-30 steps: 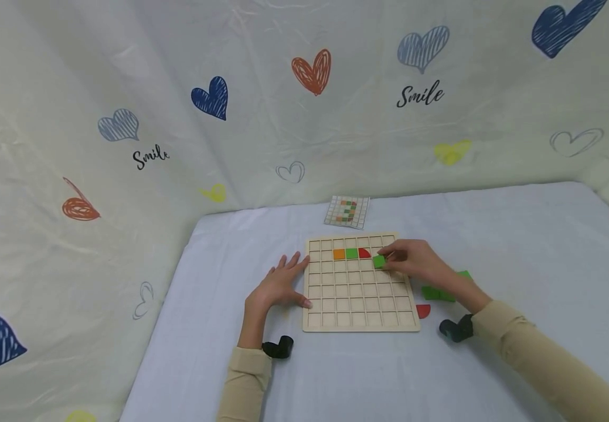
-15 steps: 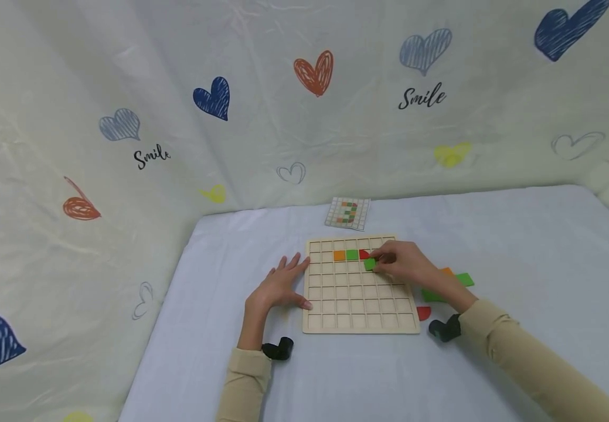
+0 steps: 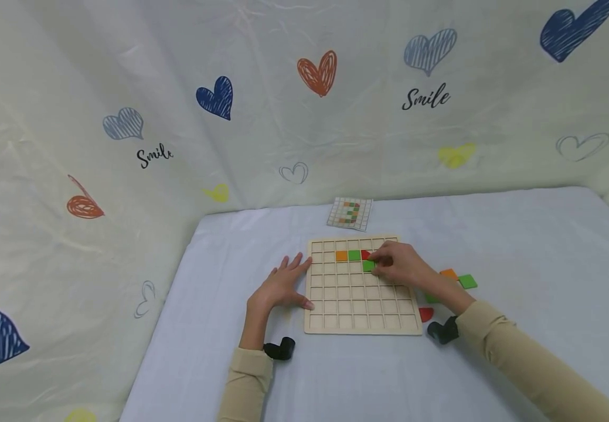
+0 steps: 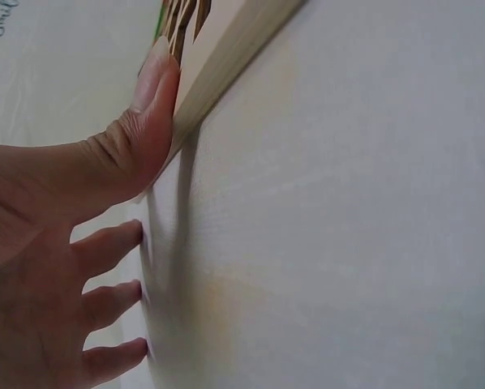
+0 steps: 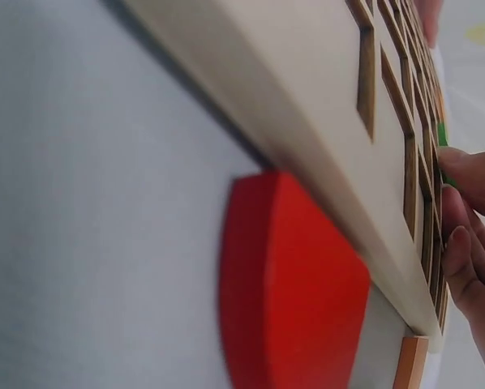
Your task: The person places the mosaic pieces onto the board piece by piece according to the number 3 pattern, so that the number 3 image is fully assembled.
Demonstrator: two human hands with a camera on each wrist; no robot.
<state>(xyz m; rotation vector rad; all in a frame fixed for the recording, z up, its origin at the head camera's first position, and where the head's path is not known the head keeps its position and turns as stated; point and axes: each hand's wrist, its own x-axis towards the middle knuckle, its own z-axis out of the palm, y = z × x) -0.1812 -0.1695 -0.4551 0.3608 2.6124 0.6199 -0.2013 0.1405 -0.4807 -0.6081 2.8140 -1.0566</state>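
Note:
A wooden grid board (image 3: 330, 305) lies on the white-covered table. My left hand (image 3: 279, 287) rests against its left edge, fingers spread; in the left wrist view the thumb (image 4: 155, 105) touches the board's rim. With thumb and fingers, my right hand (image 3: 404, 266) pinches a green square tile (image 3: 368, 266) at a cell just below a red rounded tile (image 3: 365, 255). That red tile sits in a row with an orange square (image 3: 342, 256) and another green square (image 3: 354, 255). The right fingers hide part of the pinched tile.
Behind the board lies a printed pattern card (image 3: 350, 214). Loose pieces sit right of the board: an orange tile (image 3: 449, 274), a green tile (image 3: 468, 282) and a red rounded piece (image 3: 426, 315) close to the edge. The right forearm partly covers more green.
My right hand has moved left with the green tile, from the right of the red tile to the cell below it. The left hand has stayed at the board's edge.

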